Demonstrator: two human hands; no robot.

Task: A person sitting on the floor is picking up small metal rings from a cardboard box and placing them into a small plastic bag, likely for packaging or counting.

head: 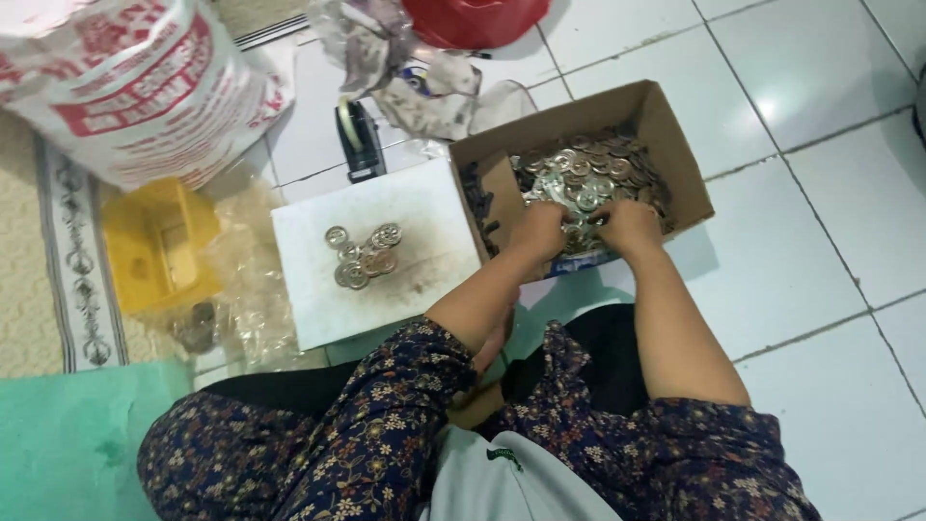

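Note:
A brown cardboard box (666, 121) sits on the white tiled floor, filled with several round shiny metal discs (588, 169). Both of my hands reach into its near side. My left hand (536, 230) and my right hand (627, 224) are side by side, fingers curled down among the discs; what they grip is hidden. Left of the box lies a white square board (318, 289) with a small pile of the same metal discs (365, 255) on it.
A black tape dispenser (359, 138) stands behind the board. A yellow plastic container (159, 243) and clear plastic wrap (246, 280) lie to the left, under a big printed white sack (135, 82). Crumpled paper (424, 82) and a red bag (473, 19) lie beyond.

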